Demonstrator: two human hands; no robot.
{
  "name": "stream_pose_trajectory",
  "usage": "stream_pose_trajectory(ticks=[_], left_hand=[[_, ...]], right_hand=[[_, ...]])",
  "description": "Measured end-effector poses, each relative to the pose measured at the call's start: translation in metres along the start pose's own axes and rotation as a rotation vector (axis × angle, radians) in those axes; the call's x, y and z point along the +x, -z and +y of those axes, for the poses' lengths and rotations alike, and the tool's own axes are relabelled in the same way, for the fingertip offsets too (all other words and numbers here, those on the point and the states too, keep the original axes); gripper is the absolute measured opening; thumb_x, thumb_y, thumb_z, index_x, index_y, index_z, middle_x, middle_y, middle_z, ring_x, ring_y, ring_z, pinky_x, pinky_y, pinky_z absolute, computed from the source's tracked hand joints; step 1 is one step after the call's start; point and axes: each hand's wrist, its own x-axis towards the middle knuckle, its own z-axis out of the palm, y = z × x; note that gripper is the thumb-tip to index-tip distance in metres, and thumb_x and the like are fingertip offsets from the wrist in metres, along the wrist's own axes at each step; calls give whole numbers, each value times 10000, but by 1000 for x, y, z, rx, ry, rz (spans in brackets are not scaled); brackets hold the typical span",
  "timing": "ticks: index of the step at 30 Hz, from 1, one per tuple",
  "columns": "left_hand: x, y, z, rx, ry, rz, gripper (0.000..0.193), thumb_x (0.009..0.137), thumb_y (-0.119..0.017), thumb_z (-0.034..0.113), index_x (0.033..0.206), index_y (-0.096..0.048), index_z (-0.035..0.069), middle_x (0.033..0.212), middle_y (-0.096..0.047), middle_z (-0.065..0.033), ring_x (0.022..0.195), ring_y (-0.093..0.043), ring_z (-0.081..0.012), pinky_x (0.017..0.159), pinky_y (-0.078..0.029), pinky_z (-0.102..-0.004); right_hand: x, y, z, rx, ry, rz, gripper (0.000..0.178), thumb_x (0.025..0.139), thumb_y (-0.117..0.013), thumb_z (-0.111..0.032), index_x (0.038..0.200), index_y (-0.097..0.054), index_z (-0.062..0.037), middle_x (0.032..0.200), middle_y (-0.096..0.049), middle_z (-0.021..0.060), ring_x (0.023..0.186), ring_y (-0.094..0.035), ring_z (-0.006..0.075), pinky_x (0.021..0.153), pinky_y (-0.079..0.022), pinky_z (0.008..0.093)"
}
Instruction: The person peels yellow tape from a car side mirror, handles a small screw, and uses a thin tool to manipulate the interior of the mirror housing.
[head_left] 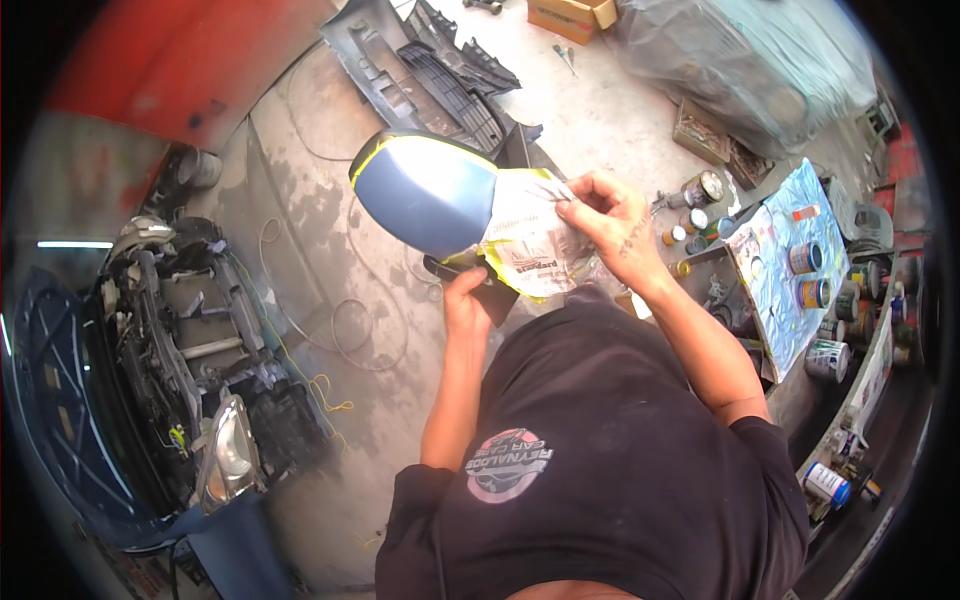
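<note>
A car side mirror [418, 200] with a glossy blue cover is held up in front of my chest. Yellow masking tape [496, 266] runs along its edges, and a sheet of printed newspaper [530, 240] covers its right part. My left hand [468, 302] is closed around the dark mounting base below the cover, thumb on top. At the newspaper's upper right, my right hand [612, 228] pinches a folded edge of the paper between thumb and fingers. The mirror's underside is hidden.
On the floor ahead lies a black car bumper [420, 85]. A car's opened front end with a headlight [230, 455] stands at left. To the right, a foil-covered table [790, 260] bears paint cans [806, 258]; a plastic-draped vehicle [740, 65] is beyond. A hose [350, 325] loops over the floor.
</note>
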Motion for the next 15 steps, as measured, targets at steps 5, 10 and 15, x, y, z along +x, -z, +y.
stream_pose_trajectory(ticks=[5,10,15], left_hand=[[6,-6,6,-38,31,-12,638,796,-596,-12,1425,-489,-15,1372,-607,-162,1294,-579,-324,1138,-457,-485],[13,-13,9,-26,103,24,612,837,-609,66,1430,-484,-18,1394,-599,-171,1297,-580,-337,1134,-461,-491],[15,-25,15,20,155,50,547,886,-580,85,1416,-495,-19,1369,-619,-170,1266,-608,-318,1107,-483,-484]], right_hand=[[-32,-4,10,-283,264,68,163,874,-698,-94,971,-696,37,814,-670,142,745,-671,234,674,-510,349],[-38,-11,14,-422,667,14,187,780,-694,1,962,-648,10,883,-640,149,775,-630,323,695,-499,428],[-28,-8,3,-419,749,-140,212,751,-645,18,957,-608,-17,1190,-671,176,1222,-618,382,1059,-482,522]])
